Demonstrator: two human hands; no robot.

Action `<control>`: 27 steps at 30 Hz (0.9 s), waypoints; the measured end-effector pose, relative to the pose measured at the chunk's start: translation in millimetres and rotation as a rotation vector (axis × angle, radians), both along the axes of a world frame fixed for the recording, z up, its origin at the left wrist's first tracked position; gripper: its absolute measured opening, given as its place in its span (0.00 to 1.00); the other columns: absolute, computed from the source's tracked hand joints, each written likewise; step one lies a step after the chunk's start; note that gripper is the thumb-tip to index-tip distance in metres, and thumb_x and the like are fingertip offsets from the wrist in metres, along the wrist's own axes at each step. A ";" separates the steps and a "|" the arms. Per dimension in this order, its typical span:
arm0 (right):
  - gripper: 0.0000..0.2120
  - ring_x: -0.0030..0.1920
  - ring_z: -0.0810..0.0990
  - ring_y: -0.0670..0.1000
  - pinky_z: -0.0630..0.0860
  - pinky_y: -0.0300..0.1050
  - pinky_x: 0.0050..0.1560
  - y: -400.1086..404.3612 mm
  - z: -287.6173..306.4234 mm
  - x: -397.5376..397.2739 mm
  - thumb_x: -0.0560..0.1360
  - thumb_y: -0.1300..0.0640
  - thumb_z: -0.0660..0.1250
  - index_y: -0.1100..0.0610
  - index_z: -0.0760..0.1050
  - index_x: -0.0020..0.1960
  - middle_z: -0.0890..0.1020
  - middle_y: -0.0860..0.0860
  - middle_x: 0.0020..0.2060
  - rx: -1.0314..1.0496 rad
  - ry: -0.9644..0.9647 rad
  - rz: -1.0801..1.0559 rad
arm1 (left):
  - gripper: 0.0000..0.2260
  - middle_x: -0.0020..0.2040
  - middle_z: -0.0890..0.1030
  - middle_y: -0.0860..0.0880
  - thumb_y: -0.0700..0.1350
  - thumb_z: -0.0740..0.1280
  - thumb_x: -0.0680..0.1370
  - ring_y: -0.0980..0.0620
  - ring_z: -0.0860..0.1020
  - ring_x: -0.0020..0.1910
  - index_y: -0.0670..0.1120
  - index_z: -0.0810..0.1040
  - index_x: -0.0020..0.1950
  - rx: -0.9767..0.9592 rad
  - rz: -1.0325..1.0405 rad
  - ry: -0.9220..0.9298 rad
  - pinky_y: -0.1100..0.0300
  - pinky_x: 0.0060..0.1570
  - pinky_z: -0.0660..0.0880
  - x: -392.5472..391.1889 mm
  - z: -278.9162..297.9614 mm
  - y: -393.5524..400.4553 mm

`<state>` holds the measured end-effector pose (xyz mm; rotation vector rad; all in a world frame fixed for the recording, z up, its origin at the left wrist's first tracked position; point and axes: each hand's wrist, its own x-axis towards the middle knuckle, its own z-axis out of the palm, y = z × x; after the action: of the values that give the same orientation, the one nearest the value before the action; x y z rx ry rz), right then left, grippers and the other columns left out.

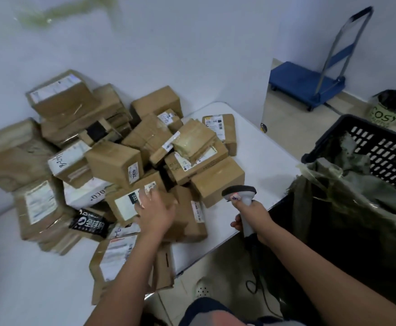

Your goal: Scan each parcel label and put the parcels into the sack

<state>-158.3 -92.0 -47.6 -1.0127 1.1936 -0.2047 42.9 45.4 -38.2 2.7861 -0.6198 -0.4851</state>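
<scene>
A white desk (258,170) carries a heap of brown cardboard parcels (112,165) across its left and far part, some overhanging the near edge. A black packet (89,223) and white packets (86,194) lie among them.

Left hand (155,211) on labelled parcel (131,203), scanner (240,196) in right hand (253,216)

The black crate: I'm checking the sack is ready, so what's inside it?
A green sack lines the black crate, its mouth draped over the rim. Its dark interior hides whether any parcels are in it.
</scene>
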 end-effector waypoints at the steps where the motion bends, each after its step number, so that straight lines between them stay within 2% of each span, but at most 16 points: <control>1: 0.19 0.33 0.84 0.56 0.77 0.44 0.31 1.4 0.5 3.0 0.77 0.46 0.68 0.63 0.72 0.52 0.78 0.59 0.33 -0.001 0.005 0.010 | 0.35 0.81 0.44 0.49 0.59 0.68 0.77 0.34 0.54 0.76 0.55 0.55 0.79 -0.038 0.071 0.124 0.37 0.72 0.59 5.4 -0.3 1.6; 3: 0.18 0.32 0.84 0.55 0.78 0.43 0.31 4.2 3.8 6.5 0.78 0.47 0.67 0.62 0.72 0.52 0.79 0.58 0.33 -0.009 0.020 0.036 | 0.38 0.81 0.41 0.51 0.54 0.71 0.77 0.33 0.54 0.76 0.56 0.52 0.80 -0.134 0.134 0.253 0.39 0.71 0.61 11.2 -2.0 2.5; 5: 0.16 0.32 0.84 0.53 0.78 0.43 0.31 6.8 6.5 7.6 0.79 0.48 0.67 0.61 0.72 0.50 0.79 0.58 0.34 -0.009 0.031 0.050 | 0.39 0.80 0.40 0.51 0.46 0.71 0.76 0.32 0.56 0.75 0.56 0.51 0.80 -0.171 0.143 0.263 0.41 0.70 0.63 11.7 0.3 1.4; 8: 0.15 0.33 0.84 0.54 0.79 0.43 0.32 8.6 8.3 5.3 0.79 0.48 0.67 0.61 0.72 0.50 0.79 0.58 0.34 -0.009 0.032 0.046 | 0.37 0.80 0.42 0.53 0.40 0.71 0.74 0.34 0.58 0.74 0.57 0.56 0.78 -0.266 0.134 0.211 0.44 0.66 0.66 12.2 8.3 -0.2; 10: 0.16 0.34 0.84 0.54 0.79 0.43 0.32 8.3 11.4 2.4 0.78 0.47 0.67 0.60 0.72 0.50 0.79 0.58 0.35 -0.010 0.028 0.042 | 0.34 0.79 0.45 0.55 0.41 0.73 0.73 0.38 0.61 0.74 0.58 0.62 0.74 -0.457 0.092 0.232 0.47 0.65 0.70 14.5 17.4 0.1; 12: 0.16 0.35 0.84 0.54 0.80 0.43 0.34 7.5 13.5 0.2 0.78 0.47 0.67 0.61 0.73 0.52 0.80 0.59 0.36 0.002 0.002 0.031 | 0.30 0.77 0.56 0.54 0.43 0.76 0.73 0.43 0.70 0.69 0.61 0.68 0.69 -0.700 0.114 0.438 0.48 0.61 0.76 11.7 31.8 -1.8; 14: 0.15 0.37 0.85 0.56 0.82 0.45 0.37 8.0 17.5 0.4 0.79 0.49 0.68 0.61 0.73 0.53 0.82 0.60 0.38 0.033 -0.062 -0.009 | 0.27 0.70 0.70 0.51 0.43 0.75 0.73 0.46 0.79 0.59 0.60 0.71 0.68 -0.933 0.206 0.808 0.49 0.52 0.80 -0.9 46.8 -5.9; 16: 0.13 0.39 0.86 0.58 0.83 0.46 0.37 9.7 24.4 2.2 0.79 0.50 0.68 0.59 0.73 0.54 0.84 0.61 0.41 0.060 -0.137 -0.064 | 0.28 0.67 0.76 0.52 0.45 0.74 0.73 0.46 0.80 0.58 0.60 0.71 0.70 -1.028 0.248 1.084 0.51 0.47 0.80 -15.5 51.8 -10.3; 19: 0.09 0.43 0.86 0.59 0.83 0.48 0.39 8.8 33.7 4.2 0.79 0.50 0.67 0.55 0.73 0.52 0.84 0.60 0.45 0.048 -0.215 -0.164 | 0.30 0.71 0.73 0.51 0.48 0.73 0.72 0.44 0.77 0.64 0.63 0.69 0.72 -1.051 0.230 1.211 0.49 0.46 0.81 -38.3 41.1 -14.6; 23: 0.16 0.49 0.83 0.55 0.81 0.55 0.52 0.4 33.5 -1.1 0.77 0.45 0.68 0.53 0.75 0.60 0.83 0.54 0.51 -0.123 -0.157 -0.264 | 0.25 0.69 0.72 0.48 0.44 0.65 0.81 0.42 0.74 0.67 0.65 0.67 0.73 -0.957 0.090 1.185 0.42 0.59 0.77 -52.4 26.3 -20.0; 25: 0.15 0.48 0.83 0.51 0.81 0.49 0.45 0.4 34.7 -4.1 0.78 0.48 0.68 0.52 0.73 0.62 0.83 0.52 0.51 -0.186 -0.181 -0.279 | 0.20 0.68 0.75 0.47 0.51 0.62 0.82 0.43 0.74 0.66 0.64 0.67 0.73 -0.820 0.011 1.148 0.41 0.64 0.74 -55.2 28.2 -21.9; 27: 0.13 0.46 0.84 0.50 0.81 0.43 0.40 4.1 36.9 -4.1 0.79 0.51 0.67 0.51 0.72 0.63 0.84 0.52 0.50 -0.167 -0.244 -0.275 | 0.24 0.66 0.77 0.49 0.63 0.62 0.79 0.46 0.75 0.66 0.61 0.65 0.74 -0.701 -0.043 1.127 0.40 0.67 0.72 -56.7 27.9 -23.7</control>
<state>-162.4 -88.0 -10.7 -0.9339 1.1010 -0.6360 -13.8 21.7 -10.2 1.4912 -0.4232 -1.3543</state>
